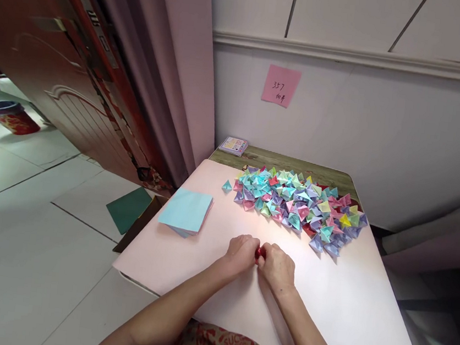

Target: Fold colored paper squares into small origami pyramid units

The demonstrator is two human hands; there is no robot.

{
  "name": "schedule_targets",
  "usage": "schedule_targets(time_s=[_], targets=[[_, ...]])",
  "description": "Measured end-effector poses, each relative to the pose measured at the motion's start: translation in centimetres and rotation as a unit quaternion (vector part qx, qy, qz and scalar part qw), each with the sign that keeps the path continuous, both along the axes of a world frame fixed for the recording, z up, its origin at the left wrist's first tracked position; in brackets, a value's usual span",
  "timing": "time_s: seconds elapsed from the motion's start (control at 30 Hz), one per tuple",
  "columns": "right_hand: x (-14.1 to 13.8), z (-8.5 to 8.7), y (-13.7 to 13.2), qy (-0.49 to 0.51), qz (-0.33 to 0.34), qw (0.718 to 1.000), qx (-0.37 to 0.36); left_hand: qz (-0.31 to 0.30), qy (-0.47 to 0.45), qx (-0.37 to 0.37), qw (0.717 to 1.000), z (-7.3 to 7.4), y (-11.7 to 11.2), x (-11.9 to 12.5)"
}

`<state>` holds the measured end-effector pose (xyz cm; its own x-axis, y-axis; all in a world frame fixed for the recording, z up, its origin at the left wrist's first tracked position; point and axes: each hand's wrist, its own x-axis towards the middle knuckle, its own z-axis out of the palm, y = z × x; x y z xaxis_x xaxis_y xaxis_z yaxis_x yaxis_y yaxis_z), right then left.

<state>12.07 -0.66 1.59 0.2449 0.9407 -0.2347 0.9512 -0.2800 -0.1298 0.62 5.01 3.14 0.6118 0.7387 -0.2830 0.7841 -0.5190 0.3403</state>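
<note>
Close together over the middle of the table, my left hand [243, 253] and my right hand [277, 266] both pinch a small piece of red folded paper [260, 253]. Most of that paper is hidden by my fingers, so its exact shape cannot be made out. Beyond my hands lies a broad heap of small folded paper boats [289, 193] in blue, green, pink, purple, yellow and red. One light blue paper boat [227, 186] sits apart at the heap's left. To the left of my hands rests a stack of square paper sheets [186, 210], light blue on top.
The table [209, 281] has a pale pink cover and stands against a white wall with a pink note [281, 86]. A pack of printed paper [233, 146] lies at its back left corner. An open cardboard box [141, 223] is beside the table's left edge.
</note>
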Motion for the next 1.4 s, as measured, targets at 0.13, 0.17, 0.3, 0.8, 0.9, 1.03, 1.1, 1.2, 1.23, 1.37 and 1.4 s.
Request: schedule_targets(time_s=[0.13,0.17,0.3,0.8,0.9,1.03,1.1,1.2,1.23,1.37,1.4], targets=[[-0.4,0.6,0.4,-0.011,0.006,1.000,-0.007,-0.005,0.038,0.009,0.999,0.4,-0.3,1.3],[-0.4,0.7,0.5,-0.012,0.008,1.000,-0.007,-0.005,0.048,0.012,0.999,0.4,-0.3,1.6],[-0.4,1.0,0.7,-0.011,0.014,1.000,-0.014,-0.021,0.076,0.023,0.997,0.2,-0.5,2.2],[-0.8,0.2,1.3,0.021,0.022,0.999,0.021,-0.052,0.065,0.058,0.995,-0.2,-0.2,0.4],[-0.8,-0.2,1.4,0.037,0.020,0.999,0.031,-0.044,0.063,0.052,0.996,-0.4,0.0,0.3],[-0.8,-0.6,1.3,0.064,0.023,0.997,0.035,-0.035,0.066,0.038,0.996,-0.8,0.1,0.3],[-0.8,-0.8,1.3,0.073,0.022,0.996,0.039,-0.031,0.068,0.034,0.997,-0.9,0.0,0.4],[-0.8,-0.9,1.3,0.077,0.024,0.996,0.043,-0.023,0.064,0.034,0.997,-1.1,-0.1,0.3],[-0.7,-0.8,1.3,0.078,0.024,0.996,0.046,-0.020,0.059,0.036,0.997,-1.2,-0.1,0.2],[0.0,-0.8,0.5,0.133,0.030,0.987,0.087,-0.017,0.035,0.050,0.998,-1.5,-0.1,-0.8],[0.2,-0.8,0.1,0.166,0.042,0.980,0.104,-0.012,0.027,0.050,0.998,-1.5,-0.1,-1.1]])
